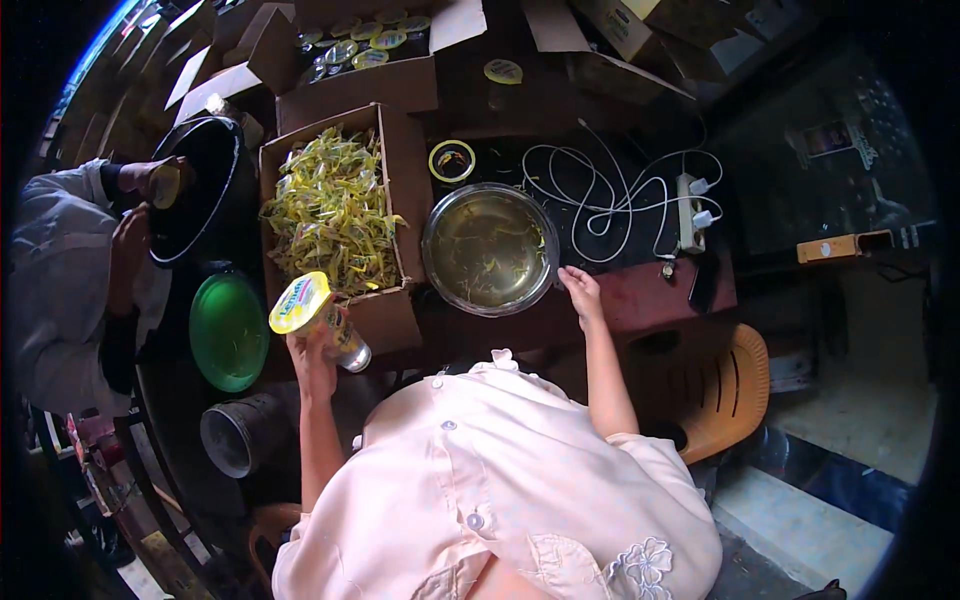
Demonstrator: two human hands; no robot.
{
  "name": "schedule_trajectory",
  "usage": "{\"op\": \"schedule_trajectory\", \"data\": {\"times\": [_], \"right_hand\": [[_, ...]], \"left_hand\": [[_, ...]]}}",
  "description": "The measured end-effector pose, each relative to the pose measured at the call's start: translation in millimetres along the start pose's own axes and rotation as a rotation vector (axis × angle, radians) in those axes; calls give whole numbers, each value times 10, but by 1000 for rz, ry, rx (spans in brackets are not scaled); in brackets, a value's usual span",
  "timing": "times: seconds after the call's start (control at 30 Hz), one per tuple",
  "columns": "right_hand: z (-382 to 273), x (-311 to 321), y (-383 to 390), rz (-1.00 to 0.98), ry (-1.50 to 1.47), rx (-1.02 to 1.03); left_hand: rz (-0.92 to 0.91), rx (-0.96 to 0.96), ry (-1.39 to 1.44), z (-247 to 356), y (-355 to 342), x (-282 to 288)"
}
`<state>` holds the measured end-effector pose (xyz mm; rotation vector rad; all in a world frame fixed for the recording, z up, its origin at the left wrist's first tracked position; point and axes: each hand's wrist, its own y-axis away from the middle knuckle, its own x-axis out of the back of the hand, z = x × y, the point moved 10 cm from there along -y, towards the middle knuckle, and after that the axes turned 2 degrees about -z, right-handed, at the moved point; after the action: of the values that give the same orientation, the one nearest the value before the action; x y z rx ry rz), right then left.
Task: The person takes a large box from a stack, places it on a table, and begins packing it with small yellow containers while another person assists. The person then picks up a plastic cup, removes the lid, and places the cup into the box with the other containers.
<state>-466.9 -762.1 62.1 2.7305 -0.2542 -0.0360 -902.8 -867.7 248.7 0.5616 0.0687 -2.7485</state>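
Observation:
My left hand (313, 362) is wrapped round a clear plastic cup (346, 345) with a yellow foil lid (300, 303). The cup is tilted, its lid toward the upper left, near the front of a cardboard box (393, 200). That box is heaped with thin yellow strips (330, 210) in clear wrapping. Beside the right rim of a round clear bowl (433, 265), my right hand (583, 297) has its fingertips pinched together. What they hold, if anything, is too small to make out. Shallow liquid and bits of yellow strip show in the bowl.
Behind the bowl lies a yellow-rimmed roll or ring (452, 161). White cable and a power strip (691, 214) lie to the right. Another cardboard box (357, 85) holds lidded cups. At left, another person's hands (135, 215) work beside a black tub (205, 185) and green basin (229, 333).

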Motion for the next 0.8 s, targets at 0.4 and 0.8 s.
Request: {"op": "schedule_trajectory", "data": {"times": [0.4, 0.8], "right_hand": [[-363, 102, 92, 22, -41, 125], [-2469, -2170, 1281, -416, 175, 624]], "left_hand": [[-104, -176, -292, 585, -269, -434], [-31, -574, -637, 1087, -337, -400]]}}
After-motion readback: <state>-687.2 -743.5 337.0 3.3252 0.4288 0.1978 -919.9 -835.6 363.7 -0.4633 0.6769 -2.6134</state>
